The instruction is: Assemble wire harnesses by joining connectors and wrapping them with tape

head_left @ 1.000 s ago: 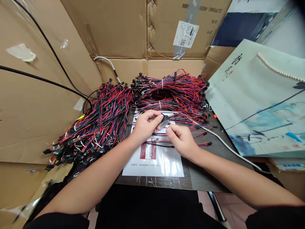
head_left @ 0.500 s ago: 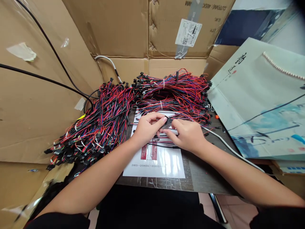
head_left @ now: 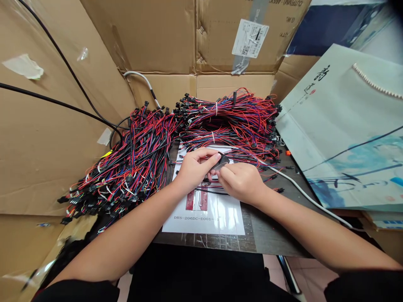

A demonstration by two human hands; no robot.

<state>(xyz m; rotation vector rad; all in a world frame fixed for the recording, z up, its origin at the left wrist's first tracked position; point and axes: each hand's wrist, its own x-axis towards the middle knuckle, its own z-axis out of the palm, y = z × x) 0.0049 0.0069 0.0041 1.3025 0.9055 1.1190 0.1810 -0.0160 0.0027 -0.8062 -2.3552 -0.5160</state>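
Observation:
My left hand (head_left: 195, 168) pinches a small flat dark piece (head_left: 223, 160) with a shiny surface between thumb and fingers. Its exact kind I cannot make out. My right hand (head_left: 242, 181) is closed at the lower right edge of that piece, fingertips curled together and partly hidden. Whatever lies between the right fingertips is too small to tell. Below both hands lies a printed white sheet (head_left: 220, 220) with a red picture on it. A few loose wires (head_left: 217, 191) cross the sheet under the hands.
Wire harnesses with black connectors are heaped at the left (head_left: 147, 147), and tied bundles (head_left: 229, 113) lie behind my hands. A white cable (head_left: 302, 191) runs along the right. A pale paper bag (head_left: 346, 138) stands at the right; cardboard (head_left: 157, 37) walls the back and left.
My right hand has shifted slightly down and left, and its fingers have curled in. More of the dark piece shows now. My left hand stays nearly in place.

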